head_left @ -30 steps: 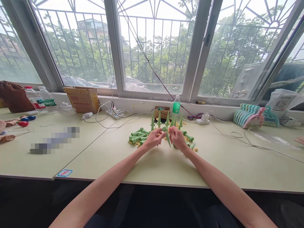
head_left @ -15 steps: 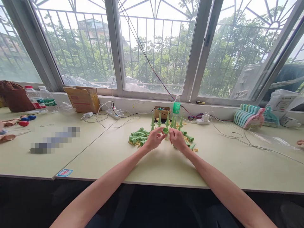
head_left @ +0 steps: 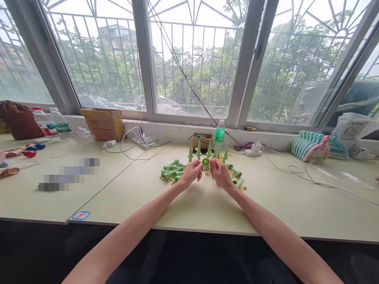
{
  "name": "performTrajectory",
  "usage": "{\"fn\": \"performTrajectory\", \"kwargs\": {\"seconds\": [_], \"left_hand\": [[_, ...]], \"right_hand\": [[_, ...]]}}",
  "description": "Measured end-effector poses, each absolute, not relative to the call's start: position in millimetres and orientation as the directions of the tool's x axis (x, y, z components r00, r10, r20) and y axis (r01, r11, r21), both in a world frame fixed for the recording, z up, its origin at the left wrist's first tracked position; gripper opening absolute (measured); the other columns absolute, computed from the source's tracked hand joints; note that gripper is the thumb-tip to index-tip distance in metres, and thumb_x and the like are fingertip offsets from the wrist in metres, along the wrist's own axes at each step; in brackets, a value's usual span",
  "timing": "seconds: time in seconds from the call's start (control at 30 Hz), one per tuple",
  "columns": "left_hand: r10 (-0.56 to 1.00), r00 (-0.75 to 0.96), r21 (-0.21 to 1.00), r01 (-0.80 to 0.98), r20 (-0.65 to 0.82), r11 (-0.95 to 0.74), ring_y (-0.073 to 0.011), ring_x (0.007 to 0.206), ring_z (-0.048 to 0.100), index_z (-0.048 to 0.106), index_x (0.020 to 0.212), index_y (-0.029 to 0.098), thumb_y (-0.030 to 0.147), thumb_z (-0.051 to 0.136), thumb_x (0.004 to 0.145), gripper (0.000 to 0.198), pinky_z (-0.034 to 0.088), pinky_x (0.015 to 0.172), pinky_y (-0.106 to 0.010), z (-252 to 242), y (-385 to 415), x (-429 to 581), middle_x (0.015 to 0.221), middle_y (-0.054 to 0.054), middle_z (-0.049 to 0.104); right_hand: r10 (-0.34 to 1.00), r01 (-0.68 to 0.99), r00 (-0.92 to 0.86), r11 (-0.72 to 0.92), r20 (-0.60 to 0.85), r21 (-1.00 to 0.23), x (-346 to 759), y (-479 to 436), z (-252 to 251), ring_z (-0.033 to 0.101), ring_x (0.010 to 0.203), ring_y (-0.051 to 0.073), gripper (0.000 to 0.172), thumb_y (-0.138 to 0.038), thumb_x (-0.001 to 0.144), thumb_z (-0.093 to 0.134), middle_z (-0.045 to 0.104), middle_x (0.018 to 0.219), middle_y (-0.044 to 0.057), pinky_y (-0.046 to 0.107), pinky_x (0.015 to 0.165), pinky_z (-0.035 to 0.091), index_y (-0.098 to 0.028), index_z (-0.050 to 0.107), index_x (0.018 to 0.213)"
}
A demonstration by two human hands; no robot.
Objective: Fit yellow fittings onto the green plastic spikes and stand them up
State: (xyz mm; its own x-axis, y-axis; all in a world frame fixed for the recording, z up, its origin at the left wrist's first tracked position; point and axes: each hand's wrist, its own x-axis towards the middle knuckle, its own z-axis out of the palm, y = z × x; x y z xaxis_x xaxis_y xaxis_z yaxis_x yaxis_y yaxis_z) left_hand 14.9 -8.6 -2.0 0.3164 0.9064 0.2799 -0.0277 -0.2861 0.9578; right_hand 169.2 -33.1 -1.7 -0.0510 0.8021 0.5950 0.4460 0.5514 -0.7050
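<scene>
Both my hands meet over the middle of the pale green table [head_left: 207, 205]. My left hand [head_left: 192, 172] and my right hand [head_left: 219, 172] pinch one green plastic cone [head_left: 205, 161] between their fingertips, its round open end turned toward me. A heap of the same green cones [head_left: 171, 170] lies flat just left of my left hand, with small yellow pieces among them. Several green cones [head_left: 199, 150] stand upright in a row right behind my hands. More cones [head_left: 236, 172] lie beside my right hand.
Behind the cones are a small cardboard box [head_left: 202, 140], a green bottle [head_left: 220, 131], a power strip [head_left: 141, 141] and loose cables. A larger carton [head_left: 103, 123] and water bottles [head_left: 53, 123] stand at the back left. Pastel hangers [head_left: 310, 143] sit at the back right.
The cone in my hands has turned from pointing down and sideways to showing its open round end to me. Both hands rose slightly and stayed together.
</scene>
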Motion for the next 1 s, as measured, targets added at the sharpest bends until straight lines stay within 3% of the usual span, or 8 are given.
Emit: {"fn": "performTrajectory", "kwargs": {"seconds": [0.13,0.3,1.0], "left_hand": [[0.898,0.406,0.982,-0.153,0.168,-0.115,-0.0100,0.042,0.050,0.053,0.076,0.014,0.061,0.042,0.086,0.050,0.037,0.037,-0.024,0.5,-8.0,14.2,0.067,-0.003,0.054],[0.854,0.513,0.990,-0.140,0.084,-0.014,-0.0096,0.043,0.049,0.057,0.075,0.012,0.066,0.043,0.083,0.057,0.038,0.040,-0.025,0.6,-8.4,13.3,0.066,-0.003,0.054],[0.828,0.556,0.974,-0.215,0.067,0.065,-0.0112,0.046,0.052,0.052,0.085,0.016,0.053,0.051,0.083,0.037,0.038,0.041,-0.024,3.8,-9.3,10.0,0.070,-0.003,0.057]], "right_hand": [[0.802,0.438,-0.058,0.555,0.594,-0.707,169.8,-32.3,-2.6,0.042,0.044,0.009,0.043,-0.053,0.095,0.034,0.048,0.056,-0.003,0.022,0.048,0.033,-0.021,0.040,0.068],[0.807,0.425,-0.080,0.559,0.586,-0.712,170.3,-31.3,-4.7,0.040,0.040,0.008,0.043,-0.054,0.095,0.035,0.046,0.053,-0.005,0.023,0.046,0.032,-0.021,0.041,0.068],[0.815,0.330,-0.092,0.568,0.573,-0.754,169.0,-34.4,-3.0,0.041,0.036,0.008,0.040,-0.051,0.094,0.038,0.045,0.054,-0.005,0.022,0.040,0.034,-0.021,0.040,0.068]]}}
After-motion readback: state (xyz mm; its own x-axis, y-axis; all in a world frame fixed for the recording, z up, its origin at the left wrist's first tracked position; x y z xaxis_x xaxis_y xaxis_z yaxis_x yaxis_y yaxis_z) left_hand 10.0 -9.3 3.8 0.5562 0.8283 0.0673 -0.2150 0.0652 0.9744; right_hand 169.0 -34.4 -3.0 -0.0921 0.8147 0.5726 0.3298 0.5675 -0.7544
